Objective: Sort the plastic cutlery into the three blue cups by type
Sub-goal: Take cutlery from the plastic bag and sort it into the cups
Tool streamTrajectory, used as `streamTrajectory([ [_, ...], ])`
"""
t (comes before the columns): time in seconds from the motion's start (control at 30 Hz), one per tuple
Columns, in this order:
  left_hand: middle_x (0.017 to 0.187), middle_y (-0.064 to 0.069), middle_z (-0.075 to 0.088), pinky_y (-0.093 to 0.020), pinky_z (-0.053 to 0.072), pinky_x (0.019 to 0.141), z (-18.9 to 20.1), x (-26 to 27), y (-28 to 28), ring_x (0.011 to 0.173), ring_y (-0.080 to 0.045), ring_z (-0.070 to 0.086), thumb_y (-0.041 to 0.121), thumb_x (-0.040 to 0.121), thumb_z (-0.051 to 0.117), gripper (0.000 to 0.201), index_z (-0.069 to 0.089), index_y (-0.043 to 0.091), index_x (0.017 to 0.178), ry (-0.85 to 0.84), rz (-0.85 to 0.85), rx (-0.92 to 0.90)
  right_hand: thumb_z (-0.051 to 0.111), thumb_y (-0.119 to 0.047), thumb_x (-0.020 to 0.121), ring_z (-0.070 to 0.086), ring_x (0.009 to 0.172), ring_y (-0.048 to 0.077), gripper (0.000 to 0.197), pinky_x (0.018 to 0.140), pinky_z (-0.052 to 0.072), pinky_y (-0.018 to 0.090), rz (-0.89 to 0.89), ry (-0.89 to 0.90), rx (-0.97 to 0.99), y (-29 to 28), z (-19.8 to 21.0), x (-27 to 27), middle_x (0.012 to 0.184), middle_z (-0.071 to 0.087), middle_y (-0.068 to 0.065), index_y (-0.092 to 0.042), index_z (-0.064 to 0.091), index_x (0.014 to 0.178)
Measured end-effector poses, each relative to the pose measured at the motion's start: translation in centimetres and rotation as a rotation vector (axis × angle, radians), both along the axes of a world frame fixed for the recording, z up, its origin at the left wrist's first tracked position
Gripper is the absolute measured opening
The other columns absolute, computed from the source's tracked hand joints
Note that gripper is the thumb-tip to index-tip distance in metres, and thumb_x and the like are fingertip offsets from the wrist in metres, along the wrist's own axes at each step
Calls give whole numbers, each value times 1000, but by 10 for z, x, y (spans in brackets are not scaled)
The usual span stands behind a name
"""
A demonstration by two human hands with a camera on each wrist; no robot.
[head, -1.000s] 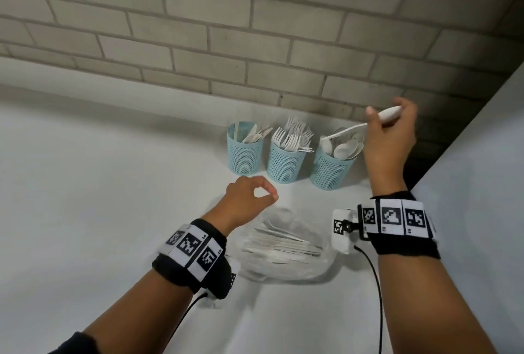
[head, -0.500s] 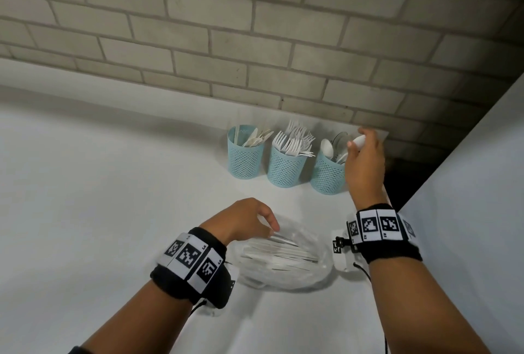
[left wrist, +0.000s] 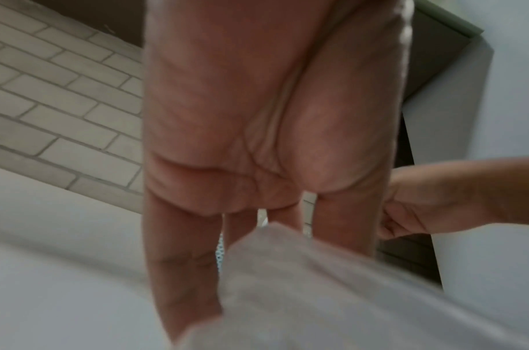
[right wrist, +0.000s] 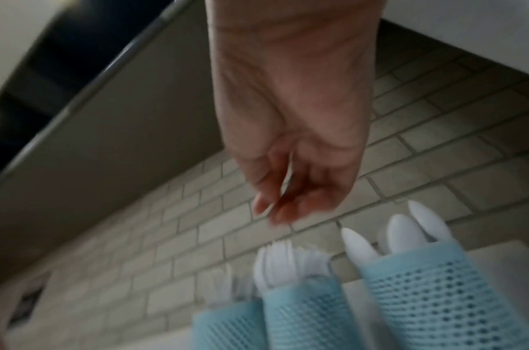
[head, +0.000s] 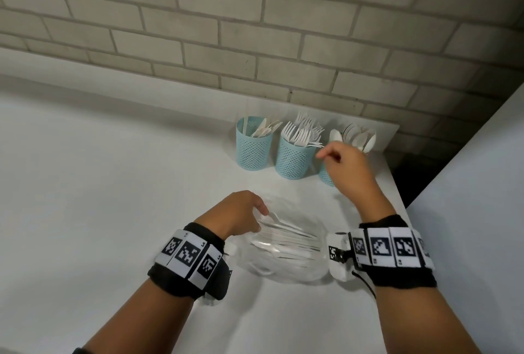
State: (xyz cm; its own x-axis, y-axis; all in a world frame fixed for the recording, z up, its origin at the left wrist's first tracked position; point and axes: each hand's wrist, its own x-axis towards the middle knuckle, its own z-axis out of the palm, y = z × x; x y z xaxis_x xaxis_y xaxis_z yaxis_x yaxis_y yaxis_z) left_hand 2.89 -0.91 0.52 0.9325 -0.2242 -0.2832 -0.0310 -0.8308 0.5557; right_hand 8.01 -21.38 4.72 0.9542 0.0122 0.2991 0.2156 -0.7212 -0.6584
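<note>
Three blue mesh cups stand in a row by the brick wall. The left cup (head: 254, 152) holds knives, the middle cup (head: 295, 159) forks, and the right cup (head: 326, 178) spoons (right wrist: 401, 234). My right hand (head: 326, 155) hovers in front of the spoon cup with loosely curled fingers and holds nothing. A clear plastic bag (head: 286, 248) of white cutlery lies on the counter in front of me. My left hand (head: 259, 219) reaches to the bag's upper left edge with fairly straight fingers (left wrist: 191, 272). The bag film hides its fingertips.
The white counter (head: 113, 183) runs wide to the left. A brick wall (head: 255, 42) backs the cups. A white panel (head: 482, 183) rises at the right, with a dark gap (head: 408, 178) between it and the counter's right edge.
My right hand put the white spoon into the right cup, let go and drew back towards me. My left hand dropped from above the bag onto its edge.
</note>
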Motion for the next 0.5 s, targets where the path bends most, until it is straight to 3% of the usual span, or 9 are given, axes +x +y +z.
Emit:
streamTrajectory([
  [0.07,137,2,48,-18,33,92,-2,-1,1,125,-16,45,7,83,65,43,58,22,123,-28,22,-18,51,0,89,58,69,6,23,60,43,8,295,355,2,12,9,-21,78,63,-8,-16,67,84],
  [0.13,138,2,48,-17,34,90,-2,-2,2,125,-15,45,4,83,62,48,55,21,127,-52,20,-27,55,-3,88,61,72,6,18,67,49,15,490,593,-103,25,5,-34,81,67,-6,-14,69,89],
  [0.2,138,3,48,-17,35,90,-1,-4,3,126,-15,45,1,83,59,50,53,21,129,-69,4,-35,60,-10,86,59,79,7,19,75,47,19,516,609,-313,38,-7,-44,88,65,-6,-14,71,100],
  [0.3,138,3,49,-15,32,89,0,-7,6,127,-14,44,-2,83,58,52,53,20,129,-76,-14,-65,60,-18,83,55,86,15,23,70,41,22,418,548,-567,50,-27,-53,91,58,-3,-14,67,105],
  [0.4,136,2,52,-12,29,89,0,-9,8,126,-13,45,-3,82,57,52,55,19,128,-97,-35,-82,55,-16,82,58,98,22,28,76,44,26,354,517,-599,53,-43,-60,106,61,5,-10,62,109],
  [0.5,135,1,53,-13,29,92,-2,-10,10,126,-15,46,-1,81,59,51,55,19,128,-113,-37,-92,56,-19,83,56,105,24,32,80,42,27,306,503,-557,55,-53,-64,119,57,6,-14,57,115],
])
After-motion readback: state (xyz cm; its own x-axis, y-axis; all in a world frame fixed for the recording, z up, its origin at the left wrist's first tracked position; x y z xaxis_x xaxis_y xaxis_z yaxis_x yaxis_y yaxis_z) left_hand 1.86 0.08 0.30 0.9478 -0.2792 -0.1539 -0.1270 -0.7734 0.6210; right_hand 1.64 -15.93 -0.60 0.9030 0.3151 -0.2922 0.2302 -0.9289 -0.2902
